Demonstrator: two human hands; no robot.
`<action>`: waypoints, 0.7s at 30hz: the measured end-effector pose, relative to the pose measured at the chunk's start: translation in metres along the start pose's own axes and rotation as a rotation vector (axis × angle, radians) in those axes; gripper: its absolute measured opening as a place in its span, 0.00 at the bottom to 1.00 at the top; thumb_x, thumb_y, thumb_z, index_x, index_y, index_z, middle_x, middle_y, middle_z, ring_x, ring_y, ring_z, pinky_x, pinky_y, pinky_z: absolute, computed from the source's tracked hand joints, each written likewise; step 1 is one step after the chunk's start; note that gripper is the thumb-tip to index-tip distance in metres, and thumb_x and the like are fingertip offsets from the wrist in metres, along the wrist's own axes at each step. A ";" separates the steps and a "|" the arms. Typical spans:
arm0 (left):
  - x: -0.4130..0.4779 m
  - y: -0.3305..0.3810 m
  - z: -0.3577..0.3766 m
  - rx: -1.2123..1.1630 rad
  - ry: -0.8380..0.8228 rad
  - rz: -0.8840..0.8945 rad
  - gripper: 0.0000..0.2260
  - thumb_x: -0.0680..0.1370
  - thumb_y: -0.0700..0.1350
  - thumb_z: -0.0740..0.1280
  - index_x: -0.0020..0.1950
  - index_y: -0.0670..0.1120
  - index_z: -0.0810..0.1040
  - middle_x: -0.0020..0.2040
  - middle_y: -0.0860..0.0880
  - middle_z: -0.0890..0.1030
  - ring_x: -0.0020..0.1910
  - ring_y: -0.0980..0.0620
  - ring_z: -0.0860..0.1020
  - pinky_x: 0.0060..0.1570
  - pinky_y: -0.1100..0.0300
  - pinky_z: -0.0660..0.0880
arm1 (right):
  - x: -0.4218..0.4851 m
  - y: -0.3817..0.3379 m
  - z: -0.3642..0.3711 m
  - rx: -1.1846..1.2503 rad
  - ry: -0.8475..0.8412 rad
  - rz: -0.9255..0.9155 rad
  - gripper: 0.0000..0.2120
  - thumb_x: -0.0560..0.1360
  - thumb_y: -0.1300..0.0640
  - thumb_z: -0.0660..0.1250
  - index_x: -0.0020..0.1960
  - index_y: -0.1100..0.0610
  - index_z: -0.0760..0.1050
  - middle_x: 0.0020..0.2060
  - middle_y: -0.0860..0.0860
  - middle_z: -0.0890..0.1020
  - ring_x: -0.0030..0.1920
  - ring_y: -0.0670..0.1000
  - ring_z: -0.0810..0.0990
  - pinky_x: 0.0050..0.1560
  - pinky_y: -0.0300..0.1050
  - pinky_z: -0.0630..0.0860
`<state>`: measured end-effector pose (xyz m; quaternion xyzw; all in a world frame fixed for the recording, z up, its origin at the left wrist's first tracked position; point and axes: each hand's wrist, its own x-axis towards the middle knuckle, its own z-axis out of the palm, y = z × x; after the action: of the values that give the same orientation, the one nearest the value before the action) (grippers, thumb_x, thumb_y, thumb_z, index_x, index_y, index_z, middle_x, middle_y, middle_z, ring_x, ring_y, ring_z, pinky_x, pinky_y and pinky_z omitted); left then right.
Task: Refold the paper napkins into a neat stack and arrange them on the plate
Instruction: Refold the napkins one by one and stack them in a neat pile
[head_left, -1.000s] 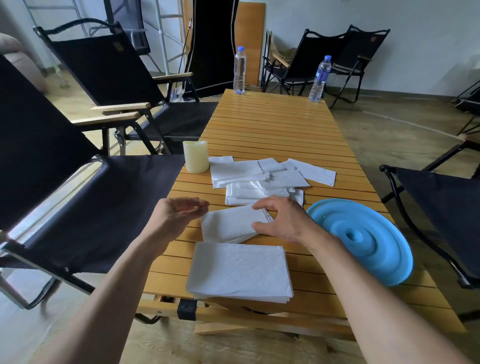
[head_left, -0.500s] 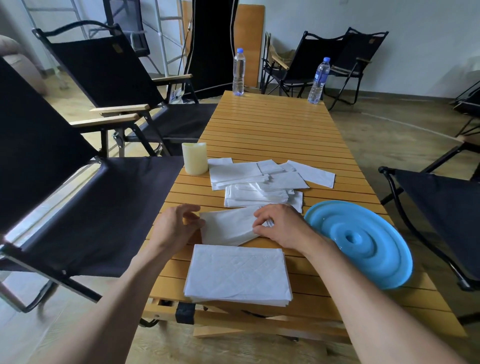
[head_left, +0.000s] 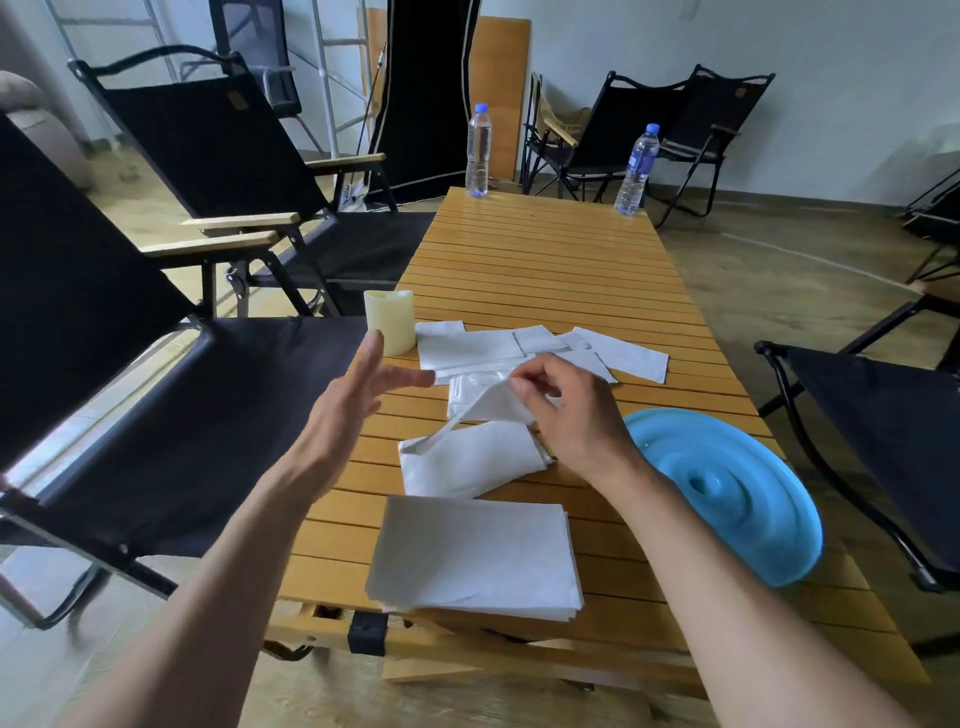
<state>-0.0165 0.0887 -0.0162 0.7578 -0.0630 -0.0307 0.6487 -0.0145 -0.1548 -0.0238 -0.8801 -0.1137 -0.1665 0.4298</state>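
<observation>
A neat stack of folded white napkins (head_left: 475, 556) lies at the table's near edge. Just beyond it sits a loose napkin (head_left: 467, 460), and my right hand (head_left: 569, 410) pinches its top layer and lifts that flap up. My left hand (head_left: 358, 402) hovers in the air to the left of it, fingers spread, holding nothing. Farther back lies a scatter of several unfolded napkins (head_left: 519, 351). The blue plate (head_left: 727, 483) rests on the table's right edge, with no napkins on it.
A cream candle (head_left: 390, 321) stands by the left edge of the wooden slat table (head_left: 545, 260). Two water bottles (head_left: 478, 150) (head_left: 636, 169) stand at the far end. Black folding chairs (head_left: 156, 364) flank the table on the left and right.
My right hand went from pressing flat on the loose napkin to pinching and lifting its top layer. My left hand rose off the table and spread its fingers.
</observation>
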 end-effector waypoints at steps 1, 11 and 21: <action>-0.004 0.008 -0.002 -0.064 -0.093 0.027 0.38 0.73 0.76 0.53 0.59 0.47 0.84 0.63 0.52 0.83 0.68 0.55 0.75 0.68 0.50 0.64 | 0.001 -0.004 -0.002 0.042 0.029 0.006 0.04 0.79 0.55 0.68 0.50 0.54 0.81 0.42 0.42 0.83 0.44 0.38 0.80 0.44 0.33 0.76; -0.027 0.023 0.019 0.153 -0.091 0.104 0.18 0.72 0.41 0.78 0.60 0.46 0.82 0.50 0.49 0.87 0.51 0.50 0.85 0.53 0.60 0.81 | -0.006 -0.037 -0.038 0.556 -0.096 0.301 0.06 0.79 0.58 0.69 0.48 0.52 0.85 0.38 0.46 0.86 0.39 0.45 0.82 0.38 0.39 0.80; -0.045 0.041 -0.022 0.047 -0.239 -0.187 0.15 0.64 0.50 0.78 0.49 0.48 0.87 0.48 0.46 0.87 0.44 0.52 0.85 0.37 0.62 0.80 | -0.022 -0.037 -0.077 0.416 -0.552 0.435 0.10 0.70 0.57 0.78 0.50 0.57 0.85 0.38 0.52 0.86 0.35 0.47 0.82 0.34 0.39 0.79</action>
<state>-0.0606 0.1102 0.0260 0.7664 -0.0696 -0.1792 0.6129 -0.0622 -0.1951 0.0389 -0.7894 -0.0671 0.1973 0.5774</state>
